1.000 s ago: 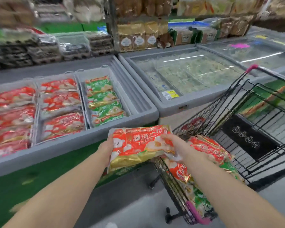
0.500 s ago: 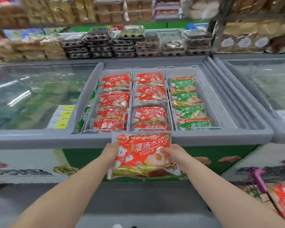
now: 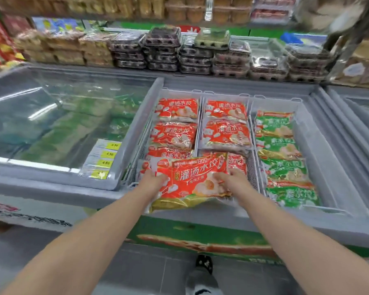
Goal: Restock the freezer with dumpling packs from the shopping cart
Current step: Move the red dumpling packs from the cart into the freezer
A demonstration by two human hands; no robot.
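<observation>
A red dumpling pack [image 3: 192, 179] with a gold bottom edge lies tilted over the near edge of the open freezer [image 3: 264, 219], gripped by the left hand [image 3: 152, 179] and right hand [image 3: 232, 177]. More red packs [image 3: 226, 135] fill the left and middle baskets. Green packs [image 3: 279, 145] fill the right one.

Here we go: we count seven red dumpling packs [image 3: 177, 109] showing, one of them the held pack [image 3: 190, 182] gripped by our left hand [image 3: 152, 178] and right hand [image 3: 235, 177]. We also have four green packs [image 3: 277, 145], four yellow price tags [image 3: 108, 154] and three baskets [image 3: 201, 124].
</observation>
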